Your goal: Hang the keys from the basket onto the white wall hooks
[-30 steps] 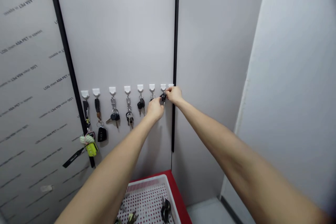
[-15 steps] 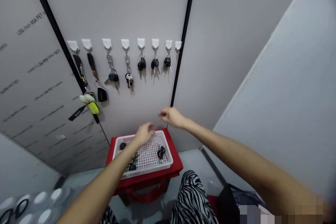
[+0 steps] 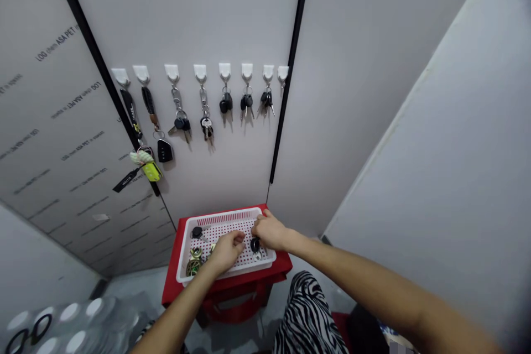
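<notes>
Both my hands are down in a white perforated basket [image 3: 187, 238] that sits on a red stool [image 3: 172, 282]. My right hand [image 3: 270, 230] pinches a black key bunch [image 3: 254, 245] at the basket's right side. My left hand [image 3: 227, 251] rests just left of it, fingers curled downward over the basket floor; whether they hold anything is hidden. More keys lie in the basket: a black one [image 3: 196, 232] at the back left and a brass-coloured bunch [image 3: 193, 263] at the front left.
A row of white wall hooks [image 3: 200, 72] holds several key bunches; the rightmost hook [image 3: 282, 73] is bare. A yellow-green tag [image 3: 150, 169] hangs low on the left. My zebra-print leg [image 3: 307, 315] is below the stool. A wall closes in on the right.
My hands left the seventh hook, where a black key bunch now hangs, and dropped into the basket. My view tilted down. The right hand has closed on another black key bunch.
</notes>
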The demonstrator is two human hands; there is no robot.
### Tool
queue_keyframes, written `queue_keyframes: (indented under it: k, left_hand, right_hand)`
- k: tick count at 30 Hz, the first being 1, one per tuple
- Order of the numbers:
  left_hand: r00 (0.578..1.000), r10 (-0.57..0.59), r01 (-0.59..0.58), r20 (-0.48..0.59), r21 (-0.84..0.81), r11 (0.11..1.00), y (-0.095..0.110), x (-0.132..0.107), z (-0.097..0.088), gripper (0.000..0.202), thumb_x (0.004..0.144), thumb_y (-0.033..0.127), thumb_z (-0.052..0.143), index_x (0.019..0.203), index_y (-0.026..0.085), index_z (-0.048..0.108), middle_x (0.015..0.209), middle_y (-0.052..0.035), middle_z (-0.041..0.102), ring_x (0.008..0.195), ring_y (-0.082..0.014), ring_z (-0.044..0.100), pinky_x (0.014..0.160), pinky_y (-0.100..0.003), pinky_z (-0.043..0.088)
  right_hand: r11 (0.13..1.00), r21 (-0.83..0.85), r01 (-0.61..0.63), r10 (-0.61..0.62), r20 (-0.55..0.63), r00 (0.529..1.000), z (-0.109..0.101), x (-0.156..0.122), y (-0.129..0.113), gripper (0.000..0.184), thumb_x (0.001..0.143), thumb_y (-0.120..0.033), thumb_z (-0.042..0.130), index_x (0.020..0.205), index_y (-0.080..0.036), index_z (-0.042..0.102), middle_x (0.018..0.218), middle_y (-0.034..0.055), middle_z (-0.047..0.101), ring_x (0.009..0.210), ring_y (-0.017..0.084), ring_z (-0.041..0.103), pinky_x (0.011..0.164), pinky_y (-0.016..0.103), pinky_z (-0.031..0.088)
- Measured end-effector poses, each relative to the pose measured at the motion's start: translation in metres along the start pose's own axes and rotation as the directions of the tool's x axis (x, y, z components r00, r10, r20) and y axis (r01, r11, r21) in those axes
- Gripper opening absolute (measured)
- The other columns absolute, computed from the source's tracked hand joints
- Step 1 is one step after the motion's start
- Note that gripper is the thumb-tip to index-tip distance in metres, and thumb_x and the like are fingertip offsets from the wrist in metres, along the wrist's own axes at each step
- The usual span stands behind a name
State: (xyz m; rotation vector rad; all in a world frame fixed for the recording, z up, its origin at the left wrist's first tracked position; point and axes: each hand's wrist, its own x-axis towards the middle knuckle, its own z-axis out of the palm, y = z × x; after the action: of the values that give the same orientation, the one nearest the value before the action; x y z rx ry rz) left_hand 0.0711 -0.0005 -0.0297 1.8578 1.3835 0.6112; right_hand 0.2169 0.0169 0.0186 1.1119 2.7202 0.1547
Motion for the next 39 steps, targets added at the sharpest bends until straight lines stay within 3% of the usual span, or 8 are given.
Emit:
queue_keyframes:
  k: [7,12,17,20,25,32,35,39]
  left_hand:
    - [1.000,0.020,-0.021,0.017,0.028,0.999,0.004,-0.004,-0.001,0.023,0.060,0.012,0.040,0.079,0.013,0.051,0.072,-0.0024,0.057,0.066,-0.0100,0.050,0.064,-0.021,0.038]
    - [1.000,0.005,-0.007,-0.022,-0.065,0.998,0.008,-0.006,-0.002,0.029,0.058,0.011,0.041,0.085,0.012,0.049,0.077,-0.0029,0.057,0.070,-0.0108,0.050,0.066,-0.022,0.037]
    - [0.988,0.125,-0.146,-0.095,-0.255,0.956,0.030,0.006,-0.009,0.031,0.059,0.015,0.042,0.090,0.013,0.047,0.087,-0.0047,0.055,0.071,-0.0113,0.050,0.067,-0.022,0.037]
    - [0.969,0.188,-0.224,-0.160,-0.251,0.942,0.054,0.021,-0.023,0.028,0.059,0.017,0.044,0.086,0.013,0.048,0.084,-0.0049,0.056,0.071,-0.0117,0.050,0.067,-0.024,0.037]
    - [0.936,0.222,-0.283,-0.272,-0.212,0.935,0.111,0.053,-0.057,0.031,0.059,0.014,0.044,0.089,0.012,0.047,0.082,-0.0059,0.055,0.062,-0.0099,0.050,0.061,-0.024,0.039]
    - [0.809,0.387,-0.499,-0.443,-0.171,0.849,0.201,0.098,-0.095,0.032,0.059,0.010,0.046,0.091,0.013,0.047,0.089,-0.0065,0.054,0.069,-0.0095,0.051,0.066,-0.024,0.040]
    - [0.800,0.405,-0.485,-0.443,-0.078,0.871,0.221,0.110,-0.102,0.030,0.059,0.011,0.046,0.089,0.014,0.049,0.086,-0.0059,0.055,0.066,-0.0101,0.051,0.065,-0.025,0.040]
    - [0.806,0.399,-0.436,-0.438,0.017,0.900,0.226,0.113,-0.107,0.030,0.059,0.012,0.045,0.088,0.013,0.049,0.085,-0.0061,0.055,0.065,-0.0100,0.051,0.063,-0.024,0.041]
  right_hand:
    - [1.000,-0.010,0.024,-0.023,0.029,0.999,0.001,0.006,0.001,0.015,0.062,-0.021,0.046,0.069,-0.015,0.057,0.071,0.0085,0.059,0.076,0.020,0.048,0.069,0.035,0.028]
    - [0.999,0.036,-0.018,0.017,0.010,1.000,-0.007,0.011,0.000,0.021,0.068,-0.020,0.037,0.070,-0.014,0.057,0.071,0.0080,0.059,0.069,0.018,0.052,0.066,0.031,0.032]
    - [0.984,0.109,-0.144,0.160,-0.161,0.974,-0.035,0.007,0.004,0.022,0.069,-0.021,0.036,0.072,-0.015,0.057,0.077,0.0069,0.058,0.073,0.016,0.051,0.061,0.025,0.034]
    - [0.959,0.188,-0.211,0.256,-0.263,0.930,-0.054,0.004,0.017,0.024,0.070,-0.023,0.034,0.068,-0.015,0.057,0.073,0.0071,0.058,0.067,0.014,0.051,0.055,0.022,0.034]
    - [0.857,0.468,-0.214,0.428,-0.416,0.803,-0.101,-0.003,0.060,0.023,0.069,-0.021,0.035,0.063,-0.012,0.056,0.057,0.0032,0.056,0.052,0.008,0.047,0.048,0.017,0.032]
    - [0.705,0.696,-0.138,0.657,-0.567,0.497,-0.189,-0.007,0.133,0.019,0.064,-0.022,0.040,0.062,-0.011,0.055,0.051,0.0006,0.053,0.045,0.006,0.045,0.045,0.016,0.033]
    - [0.658,0.732,-0.177,0.730,-0.560,0.393,-0.213,-0.003,0.158,0.019,0.063,-0.023,0.041,0.064,-0.012,0.056,0.053,0.0011,0.054,0.046,0.007,0.048,0.047,0.017,0.035]
    - [0.610,0.743,-0.276,0.789,-0.538,0.295,-0.229,0.007,0.177,0.017,0.063,-0.024,0.043,0.064,-0.013,0.057,0.055,0.0021,0.056,0.052,0.009,0.051,0.050,0.019,0.037]
